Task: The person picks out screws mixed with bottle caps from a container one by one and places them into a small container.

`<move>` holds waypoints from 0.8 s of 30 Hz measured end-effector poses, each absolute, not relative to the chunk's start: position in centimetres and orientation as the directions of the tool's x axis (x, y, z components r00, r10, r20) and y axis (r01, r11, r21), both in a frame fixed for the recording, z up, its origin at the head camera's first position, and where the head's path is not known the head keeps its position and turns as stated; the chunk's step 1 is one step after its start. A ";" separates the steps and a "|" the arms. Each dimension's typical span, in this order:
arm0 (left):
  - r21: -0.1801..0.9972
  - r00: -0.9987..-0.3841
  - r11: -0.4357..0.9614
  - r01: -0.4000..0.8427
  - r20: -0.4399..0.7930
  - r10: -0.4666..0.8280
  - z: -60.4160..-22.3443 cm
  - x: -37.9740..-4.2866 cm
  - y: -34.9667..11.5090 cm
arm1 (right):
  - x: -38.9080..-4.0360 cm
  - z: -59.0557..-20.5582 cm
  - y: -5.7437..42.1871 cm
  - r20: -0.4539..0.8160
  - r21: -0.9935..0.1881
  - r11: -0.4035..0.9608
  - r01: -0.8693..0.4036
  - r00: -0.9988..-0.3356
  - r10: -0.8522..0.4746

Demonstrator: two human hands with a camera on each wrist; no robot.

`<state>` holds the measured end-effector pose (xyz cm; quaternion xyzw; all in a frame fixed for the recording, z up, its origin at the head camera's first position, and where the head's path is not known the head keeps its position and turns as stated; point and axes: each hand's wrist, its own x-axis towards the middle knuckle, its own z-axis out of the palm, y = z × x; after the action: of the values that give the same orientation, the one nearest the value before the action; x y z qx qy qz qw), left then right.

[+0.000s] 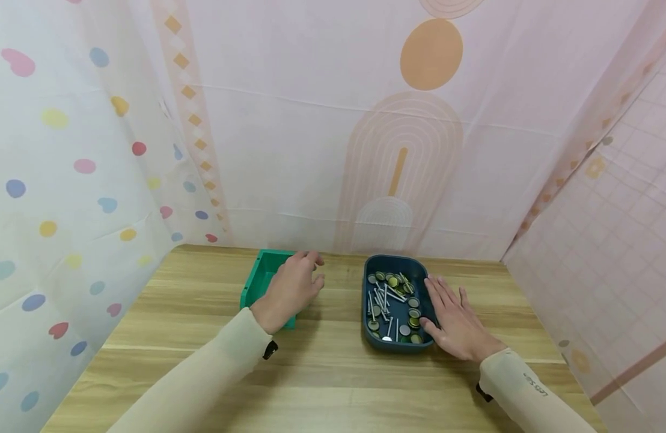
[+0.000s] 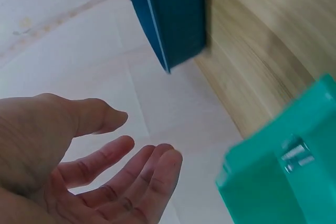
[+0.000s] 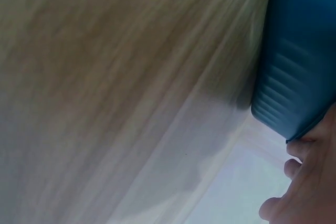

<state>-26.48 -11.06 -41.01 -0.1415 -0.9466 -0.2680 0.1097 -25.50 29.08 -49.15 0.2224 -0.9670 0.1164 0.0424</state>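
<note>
My left hand (image 1: 293, 286) hovers over the right side of a green plastic bin (image 1: 250, 288), fingers loosely bent, holding nothing. The left wrist view shows a gap between its thumb (image 2: 102, 116) and the other fingers. To the right stands a dark blue rectangular tub (image 1: 369, 322). Inside it lie several silver nails (image 1: 384, 300) and several round gold and silver bottle caps (image 1: 413, 302). My right hand (image 1: 454, 319) rests against the tub's right rim, fingers extended and thumb at the edge. The right wrist view shows only part of that hand beside the tub's ribbed outer wall (image 3: 294, 82).
Both containers stand on a wood-grain table (image 1: 333, 385), towards its back edge. A patterned curtain (image 1: 290, 150) hangs right behind the table, with a dotted one (image 1: 84, 198) at the left and a grid-patterned one (image 1: 630, 228) at the right.
</note>
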 end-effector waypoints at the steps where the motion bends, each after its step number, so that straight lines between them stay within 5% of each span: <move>1: 0.481 -0.937 0.813 0.328 0.274 0.216 -40.9 -26.4 -10.6 | -25.5 -49.2 29.0 0.137 -0.207 0.873 -0.442 -0.896 -0.422; 24: 0.569 -0.905 0.714 0.409 0.149 0.400 -40.7 -27.9 -0.1 | -25.4 -49.7 28.6 0.151 -0.211 0.868 -0.449 -0.893 -0.425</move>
<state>-27.91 -0.08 -40.67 -0.2184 -0.9256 -0.3090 0.0076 -25.37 28.62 -49.72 0.2263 -0.9652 0.1209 0.0497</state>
